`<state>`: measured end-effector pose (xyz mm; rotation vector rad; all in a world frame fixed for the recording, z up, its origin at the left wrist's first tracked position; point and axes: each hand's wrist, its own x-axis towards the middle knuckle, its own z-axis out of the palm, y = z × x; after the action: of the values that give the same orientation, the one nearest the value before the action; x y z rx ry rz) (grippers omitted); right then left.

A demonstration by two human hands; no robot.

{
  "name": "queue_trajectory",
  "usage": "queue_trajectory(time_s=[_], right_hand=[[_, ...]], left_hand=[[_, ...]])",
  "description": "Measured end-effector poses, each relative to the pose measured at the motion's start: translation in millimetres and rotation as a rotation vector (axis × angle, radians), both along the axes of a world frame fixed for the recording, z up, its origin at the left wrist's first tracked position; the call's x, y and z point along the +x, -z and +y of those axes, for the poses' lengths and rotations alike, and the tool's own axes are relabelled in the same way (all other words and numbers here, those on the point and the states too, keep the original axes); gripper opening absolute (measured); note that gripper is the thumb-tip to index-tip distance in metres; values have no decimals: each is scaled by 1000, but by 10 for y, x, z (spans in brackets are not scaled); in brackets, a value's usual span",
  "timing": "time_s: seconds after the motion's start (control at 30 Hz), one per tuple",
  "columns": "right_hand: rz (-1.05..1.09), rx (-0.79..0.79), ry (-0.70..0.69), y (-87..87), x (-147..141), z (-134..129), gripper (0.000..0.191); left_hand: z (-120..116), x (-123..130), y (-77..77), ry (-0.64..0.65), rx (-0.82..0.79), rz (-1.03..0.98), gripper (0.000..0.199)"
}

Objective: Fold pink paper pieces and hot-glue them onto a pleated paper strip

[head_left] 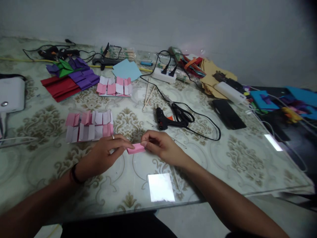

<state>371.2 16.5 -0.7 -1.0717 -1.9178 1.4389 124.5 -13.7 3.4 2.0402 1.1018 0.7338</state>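
A small folded pink paper strip point(136, 148) lies on the patterned table between my two hands. The fingertips of my left hand point(106, 153) rest on its left end, with a ring on one finger and a dark band at the wrist. My right hand point(163, 147) pinches the strip's right end between thumb and fingers. Left of the strip is a group of folded pink and white papers point(89, 127). Farther back stands a second such group point(115, 87).
Behind my right hand lie a black glue gun point(163, 120), black scissors point(182, 113) and a looping cable. A white power strip point(163, 76) is farther back. A dark phone point(228, 114) lies right. Red folded paper point(60, 87) and a white device point(12, 94) are left.
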Motion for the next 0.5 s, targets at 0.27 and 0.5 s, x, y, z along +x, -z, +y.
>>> queue_trajectory(time_s=[0.27, 0.5], right_hand=[[104, -183, -1, -6, 3, 9, 28], [83, -162, 32, 41, -9, 15, 26]], left_hand=[[-83, -16, -72, 77, 47, -36, 19], [-88, -4, -43, 38, 29, -10, 16]])
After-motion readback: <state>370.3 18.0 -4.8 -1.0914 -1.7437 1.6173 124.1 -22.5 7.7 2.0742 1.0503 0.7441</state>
